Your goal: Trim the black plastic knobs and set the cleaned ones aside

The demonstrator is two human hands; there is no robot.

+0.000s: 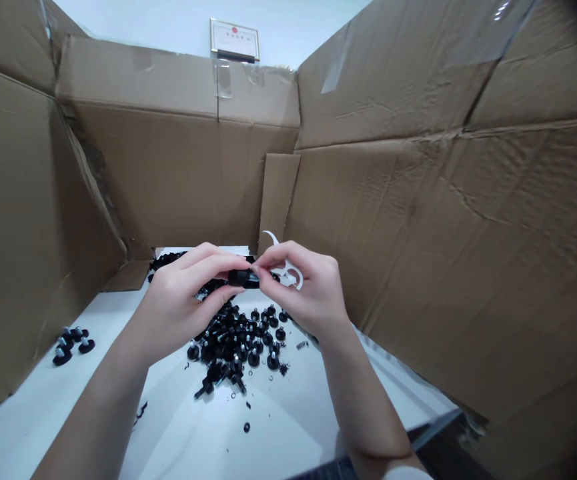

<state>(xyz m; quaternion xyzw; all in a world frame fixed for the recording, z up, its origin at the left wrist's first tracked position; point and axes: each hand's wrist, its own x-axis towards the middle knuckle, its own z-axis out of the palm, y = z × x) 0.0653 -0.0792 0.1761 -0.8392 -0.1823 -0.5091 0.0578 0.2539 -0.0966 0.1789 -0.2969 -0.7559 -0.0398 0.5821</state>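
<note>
My left hand (188, 287) is closed on a black screw foot (239, 278), gripping its round dark end between thumb and fingers. From the right, my right hand (305, 280) meets it, its thumb and fingertips pinched together at the foot's metal stud. A white tool with a finger ring and a curved arm (291, 275) is held in that same hand; its working end is hidden by the fingers. Below both hands spreads a heap of similar black screw feet (233, 340), many with shiny threaded studs pointing up.
Several more screw feet (71, 343) stand apart at the left of the white table (178, 427). Black scraps (141, 412) and small rings lie scattered about. Cardboard walls (178, 173) enclose the left, back and right. A framed certificate (235, 40) hangs beyond.
</note>
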